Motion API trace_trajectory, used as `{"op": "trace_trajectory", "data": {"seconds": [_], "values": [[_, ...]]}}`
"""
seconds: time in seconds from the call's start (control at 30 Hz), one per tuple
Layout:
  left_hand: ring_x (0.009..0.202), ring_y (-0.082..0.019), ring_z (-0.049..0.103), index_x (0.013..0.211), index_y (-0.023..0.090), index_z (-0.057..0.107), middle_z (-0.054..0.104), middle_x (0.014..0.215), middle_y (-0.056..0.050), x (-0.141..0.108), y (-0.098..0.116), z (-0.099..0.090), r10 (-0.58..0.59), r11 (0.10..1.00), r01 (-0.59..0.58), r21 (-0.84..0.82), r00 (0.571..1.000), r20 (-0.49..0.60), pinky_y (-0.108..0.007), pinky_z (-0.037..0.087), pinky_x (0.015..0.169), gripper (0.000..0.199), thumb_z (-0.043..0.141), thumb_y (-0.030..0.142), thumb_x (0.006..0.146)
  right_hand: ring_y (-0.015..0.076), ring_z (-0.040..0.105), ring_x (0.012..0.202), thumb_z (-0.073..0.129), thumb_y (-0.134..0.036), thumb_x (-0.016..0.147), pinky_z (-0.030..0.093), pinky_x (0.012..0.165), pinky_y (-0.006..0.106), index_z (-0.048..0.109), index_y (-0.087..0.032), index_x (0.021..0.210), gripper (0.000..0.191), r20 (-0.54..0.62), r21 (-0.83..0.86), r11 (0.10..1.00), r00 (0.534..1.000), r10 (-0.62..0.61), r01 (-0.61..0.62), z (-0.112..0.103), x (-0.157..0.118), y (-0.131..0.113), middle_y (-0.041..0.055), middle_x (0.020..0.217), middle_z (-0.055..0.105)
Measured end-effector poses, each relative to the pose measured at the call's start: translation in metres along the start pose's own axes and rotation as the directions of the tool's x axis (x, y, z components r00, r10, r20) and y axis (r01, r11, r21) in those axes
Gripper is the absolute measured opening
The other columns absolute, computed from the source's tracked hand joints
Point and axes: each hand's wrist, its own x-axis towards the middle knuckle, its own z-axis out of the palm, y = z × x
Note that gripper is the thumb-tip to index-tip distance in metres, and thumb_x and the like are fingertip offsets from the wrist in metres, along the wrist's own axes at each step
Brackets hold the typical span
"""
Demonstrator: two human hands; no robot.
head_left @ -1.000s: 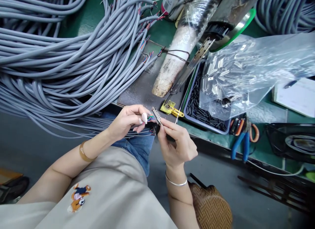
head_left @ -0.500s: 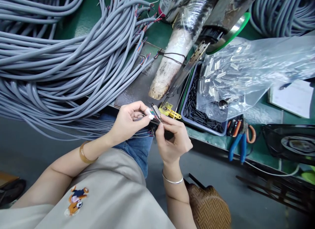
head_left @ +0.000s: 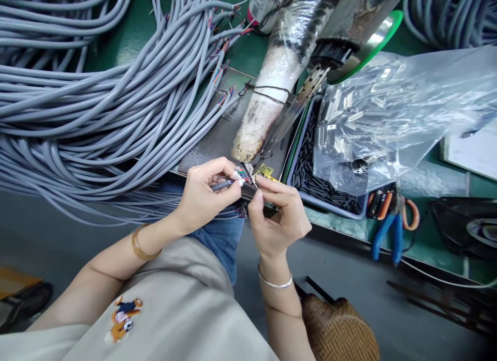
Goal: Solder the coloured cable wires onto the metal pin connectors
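Note:
My left hand (head_left: 207,193) pinches the end of a grey cable (head_left: 221,185), and thin coloured wires run from it to a metal connector (head_left: 249,175). White wrapping covers the fingertips of this hand. My right hand (head_left: 277,211) grips the connector's other side between thumb and fingers. Just behind the connector, the dirty tip of a white wrapped tube (head_left: 246,144) points down over a dark plate (head_left: 205,151). A yellow object (head_left: 267,172) lies partly hidden behind my right fingers.
Bundled grey cables (head_left: 97,102) cover the left side. To the right are a tray of small black pieces (head_left: 310,180), a clear bag of metal parts (head_left: 361,118) and blue-handled pliers (head_left: 388,231). A woven stool (head_left: 337,330) stands below.
The view has shifted slightly, so the tray and pliers appear farther right. The grey cable now shows between my left fingers, and my right fingers cover more of the yellow object.

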Motion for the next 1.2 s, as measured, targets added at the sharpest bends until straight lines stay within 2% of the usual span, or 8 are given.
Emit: {"op": "trace_trajectory", "data": {"seconds": [0.23, 0.57, 1.0, 1.2], "values": [[0.062, -0.009, 0.058, 0.072, 0.017, 0.06, 0.059, 0.068, 0.001, 0.0009, 0.0, 0.0015, -0.003, 1.0, 0.003, 0.031, 1.0, 0.006, -0.018, 0.047, 0.056, 0.01, 0.07, 0.017, 0.077, 0.0159, 0.077, 0.09, 0.071, -0.007, 0.086, 0.064, 0.082, 0.031, 0.061, -0.022, 0.091, 0.019, 0.006, 0.035, 0.999, 1.0, 0.03, -0.03, 0.0, 0.0001, 0.0043, 0.004, 0.101, 0.08], [0.061, -0.008, 0.057, 0.074, 0.017, 0.061, 0.061, 0.069, 0.001, -0.002, 0.0013, 0.0013, -0.059, 0.998, 0.059, 0.004, 0.998, -0.002, -0.017, 0.044, 0.053, 0.01, 0.07, 0.019, 0.078, 0.0163, 0.077, 0.09, 0.071, -0.009, 0.087, 0.065, 0.082, 0.032, 0.061, -0.022, 0.091, 0.017, 0.012, 0.044, 0.998, 0.999, 0.044, -0.044, -0.0014, -0.0019, 0.0049, 0.0031, 0.099, 0.08], [0.059, -0.008, 0.054, 0.072, 0.016, 0.061, 0.059, 0.067, 0.002, 0.0009, 0.0056, 0.0028, -0.003, 0.998, 0.004, 0.066, 1.0, -0.014, -0.017, 0.042, 0.051, 0.009, 0.069, 0.017, 0.077, 0.0164, 0.078, 0.09, 0.071, -0.008, 0.087, 0.064, 0.081, 0.031, 0.062, -0.022, 0.092, 0.018, -0.012, 0.055, 0.998, 1.0, 0.022, -0.021, 0.0002, 0.0027, 0.0046, 0.0028, 0.099, 0.08], [0.054, -0.006, 0.05, 0.072, 0.017, 0.059, 0.056, 0.064, 0.004, 0.0007, 0.0054, 0.004, -0.018, 0.996, 0.02, 0.081, 1.0, -0.022, -0.016, 0.039, 0.049, 0.011, 0.068, 0.016, 0.078, 0.0159, 0.078, 0.088, 0.073, -0.009, 0.086, 0.064, 0.08, 0.03, 0.062, -0.022, 0.091, 0.018, -0.01, 0.034, 0.999, 1.0, 0.006, -0.006, 0.0013, 0.0045, 0.0061, 0.0023, 0.098, 0.08]]}}
